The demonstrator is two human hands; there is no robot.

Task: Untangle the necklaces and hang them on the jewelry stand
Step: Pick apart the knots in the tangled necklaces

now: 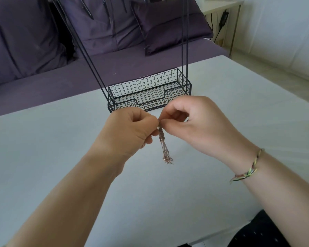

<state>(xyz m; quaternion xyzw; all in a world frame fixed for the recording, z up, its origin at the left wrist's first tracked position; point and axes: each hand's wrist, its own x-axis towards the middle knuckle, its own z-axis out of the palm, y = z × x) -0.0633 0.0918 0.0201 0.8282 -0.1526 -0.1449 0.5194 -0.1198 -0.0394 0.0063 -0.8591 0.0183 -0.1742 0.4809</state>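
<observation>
Both left hand (132,131) and right hand (194,122) pinch necklaces (162,138) near stand (150,84) rim.

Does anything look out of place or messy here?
Only the necklaces: they hang twisted into one tangled strand, pinched at the top by the left hand and right hand. The jewelry stand looks intact.

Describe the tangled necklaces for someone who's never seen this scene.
Over the white table, before the black wire basket, the left hand and right hand meet. The tangled necklaces hang from both: a twisted coppery strand, unlike the woven bracelet.
</observation>
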